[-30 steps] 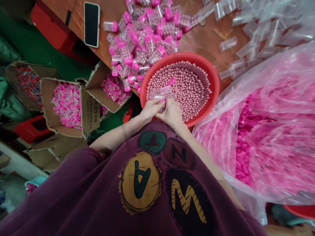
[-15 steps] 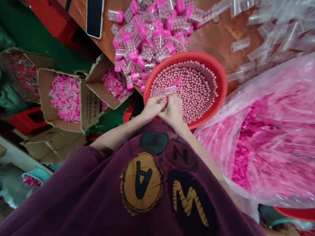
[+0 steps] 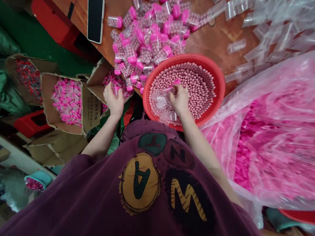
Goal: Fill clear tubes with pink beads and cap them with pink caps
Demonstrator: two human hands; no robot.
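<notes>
The left hand (image 3: 114,101) is at the left of centre in the frame, over an open brown cardboard box (image 3: 96,76) filled with small pink-and-clear plastic pieces (image 3: 110,79). Its thumb and fingers are parted partway. A pink-and-clear piece shows between the fingertips; whether it is gripped or lies in the box behind cannot be told.

The right hand (image 3: 181,100) is at the centre of the frame, inside the rim of a round red plastic bowl (image 3: 219,91) filled with small pink beads (image 3: 197,86). Its fingers are curled, with a narrow gap to the thumb. A bright pink plastic piece (image 3: 176,82) is at the fingertips; whether it is held or only touched cannot be told. Small clear plastic containers (image 3: 161,102) lie on the beads, just left of the right hand.

At the upper centre, a pile of clear bead-filled bottles with pink caps (image 3: 145,55) lies on a brown tabletop (image 3: 203,41), adjacent to the bowl. Clear empty plastic tubes (image 3: 236,46) are scattered at the upper right. A large transparent plastic bag (image 3: 280,138) of pink pieces occupies the right side.
</notes>
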